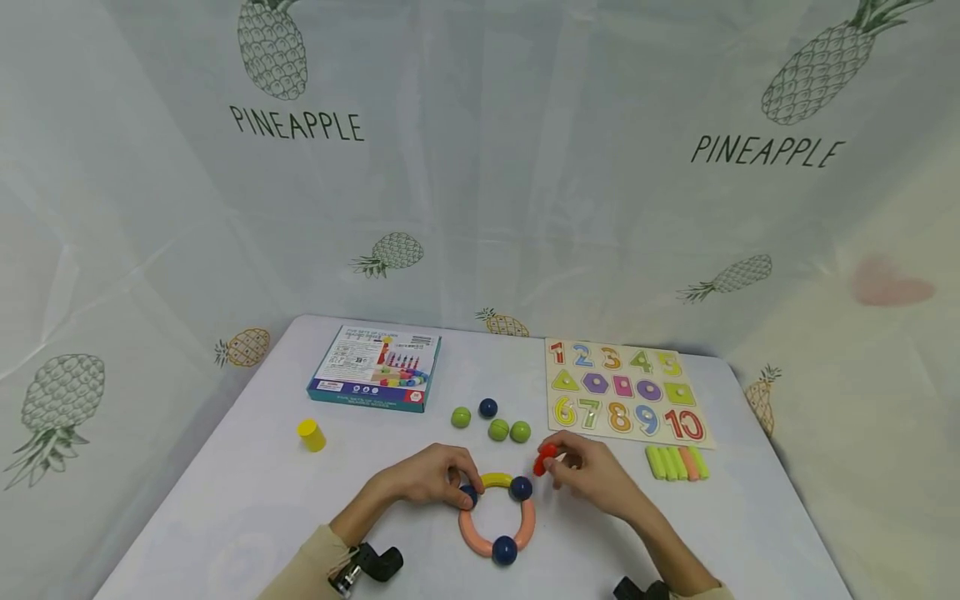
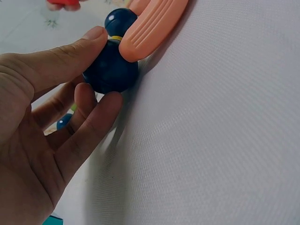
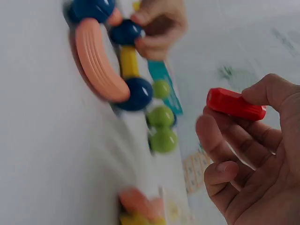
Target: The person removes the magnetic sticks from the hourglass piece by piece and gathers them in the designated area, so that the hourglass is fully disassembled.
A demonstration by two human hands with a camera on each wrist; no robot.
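Note:
A ring of toy rods and balls lies on the white table. It has one yellow curved rod (image 1: 496,480), peach curved rods (image 1: 528,523), and dark blue balls (image 1: 505,550) at the joints. My left hand (image 1: 437,473) pinches the ring's upper-left blue ball (image 2: 110,70) between thumb and fingers, one end of a peach rod (image 2: 152,33) against that ball. Just right of the ring, my right hand (image 1: 591,477) holds a short red rod (image 3: 234,104) between thumb and fingers, raised off the table in the right wrist view.
Beyond the ring are green balls (image 1: 498,430) and a loose blue ball (image 1: 488,408). A toy box (image 1: 375,367) lies at the back left, a yellow cylinder (image 1: 311,435) nearer. At right are a number puzzle board (image 1: 626,389) and a row of green and peach rods (image 1: 677,463).

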